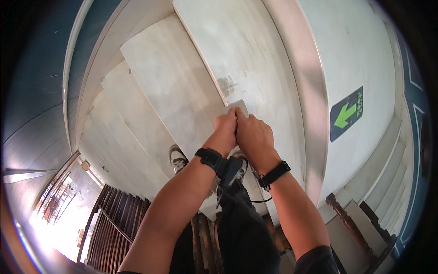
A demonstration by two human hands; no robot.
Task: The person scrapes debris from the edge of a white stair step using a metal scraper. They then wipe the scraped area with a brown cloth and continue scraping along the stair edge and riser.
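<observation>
Both hands are close together, fingers pointing away from me, on a thin flat grey piece (241, 103) at the edge of a pale stair tread (253, 68). My left hand (226, 122) grips its left side. My right hand (255, 132) holds the other side, its index finger stretched along the top. The piece's material cannot be told, and its near part is hidden under my fingers. Beside it, a thin raised edging strip (202, 56) runs along the tread. A grey smudge (226, 85) marks the surface just beyond my fingers.
Pale steps (143, 102) descend to the left. My shoes (177, 158) stand on the stairs. Dark railing slats (114, 219) rise at lower left, a turned wooden baluster (352, 224) at lower right. An arrow sign (346, 113) with writing is on the right. A cable (261, 201) hangs between my forearms.
</observation>
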